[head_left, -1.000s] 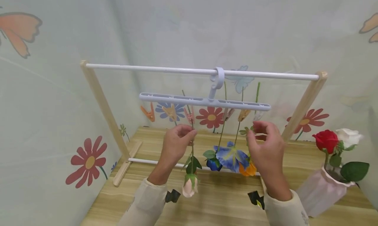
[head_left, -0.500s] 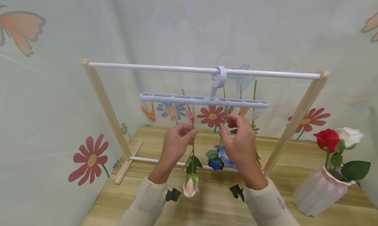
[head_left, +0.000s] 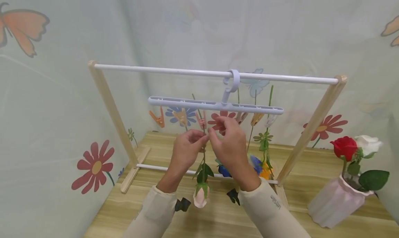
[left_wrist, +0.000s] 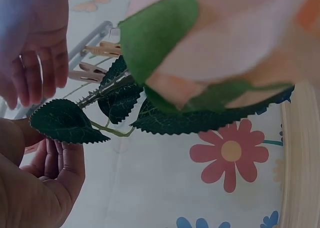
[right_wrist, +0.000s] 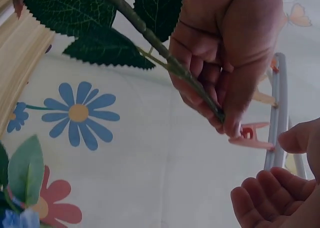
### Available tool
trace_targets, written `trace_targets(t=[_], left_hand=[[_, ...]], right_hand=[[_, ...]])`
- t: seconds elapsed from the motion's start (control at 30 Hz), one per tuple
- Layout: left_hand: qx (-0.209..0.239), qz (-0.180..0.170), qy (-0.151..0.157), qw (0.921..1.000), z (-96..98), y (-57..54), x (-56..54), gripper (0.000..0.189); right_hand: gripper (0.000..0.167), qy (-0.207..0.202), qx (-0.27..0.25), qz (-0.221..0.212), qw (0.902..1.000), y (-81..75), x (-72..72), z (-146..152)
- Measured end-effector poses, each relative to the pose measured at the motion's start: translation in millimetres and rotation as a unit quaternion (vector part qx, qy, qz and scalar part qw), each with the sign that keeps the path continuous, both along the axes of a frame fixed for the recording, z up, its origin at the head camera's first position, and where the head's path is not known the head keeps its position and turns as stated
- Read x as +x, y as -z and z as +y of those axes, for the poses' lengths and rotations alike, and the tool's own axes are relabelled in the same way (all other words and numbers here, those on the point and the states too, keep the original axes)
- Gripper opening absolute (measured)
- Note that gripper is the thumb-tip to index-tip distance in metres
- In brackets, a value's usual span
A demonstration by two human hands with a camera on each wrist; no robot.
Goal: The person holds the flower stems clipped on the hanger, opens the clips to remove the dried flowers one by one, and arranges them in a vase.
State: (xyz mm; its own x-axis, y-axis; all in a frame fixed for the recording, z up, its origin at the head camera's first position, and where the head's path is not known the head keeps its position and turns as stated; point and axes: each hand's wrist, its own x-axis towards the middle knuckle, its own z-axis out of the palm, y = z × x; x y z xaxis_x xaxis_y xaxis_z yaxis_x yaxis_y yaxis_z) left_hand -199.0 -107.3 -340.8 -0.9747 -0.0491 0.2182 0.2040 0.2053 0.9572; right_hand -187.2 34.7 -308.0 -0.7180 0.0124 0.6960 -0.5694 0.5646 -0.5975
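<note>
1. By the fingers [head_left: 200,143] of the left hand [head_left: 184,150], curled with the thumb, the stem [head_left: 204,157] of a pale pink rose [head_left: 201,197] is pinched.
2. The rose is held upside down: its bloom is lowest, above the counter [head_left: 109,217], with dark green leaves on the stem between bloom and hand.
3. The stem is seen running upward past a pink clip [head_left: 201,120], just above the left hand; whether it is gripped by that clip cannot be told.
4. Nothing is grasped by the right hand [head_left: 232,146]; its fingers are relaxed and gently bent, with the thumb apart, just beside the stem and the left hand. Whether the stem is touched cannot be told.
5. The pink clip is carried by a pale blue-grey hanger [head_left: 187,102], which is hooked over the white top bar [head_left: 140,69] of a wooden-legged rack.
6. On the hanger's left half, an orange clip [head_left: 158,119] and a tan clip [head_left: 179,117] are also carried.
7. Under its right half, blue flowers [head_left: 256,163] and an orange flower [head_left: 266,171] are hung head down, partly hidden by the right arm.
8. At the far right, a red rose [head_left: 344,147] and a white rose [head_left: 369,145] are held in a pale pink vase [head_left: 336,201].
</note>
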Motion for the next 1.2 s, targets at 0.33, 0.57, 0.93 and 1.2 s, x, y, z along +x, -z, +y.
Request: trace_targets(t=[0.33, 0.57, 0.93, 1.2], left_hand=[[0.001, 0.009, 0.000, 1.0000, 0.0, -0.4, -0.2, 0.017], [0.003, 0.009, 0.003, 1.0000, -1.2, -1.2, 0.1, 0.018], [0.008, 0.003, 0.009, 0.9999, -1.2, -2.3, -2.6, 0.012], [0.014, -0.003, 0.014, 0.9998, -3.6, -2.3, -1.3, 0.013]], right_hand=[[0.026, 0.012, -0.017, -0.006, 0.9998, 0.2, -8.0, -21], [0.024, 0.028, -0.023, 0.016, 0.9992, -0.1, -13.7, -28], [0.027, 0.069, -0.057, 0.020, 0.9958, -0.9, -22.7, -38], [0.024, 0.077, -0.058, 0.031, 0.9949, -0.8, -24.5, -42]])
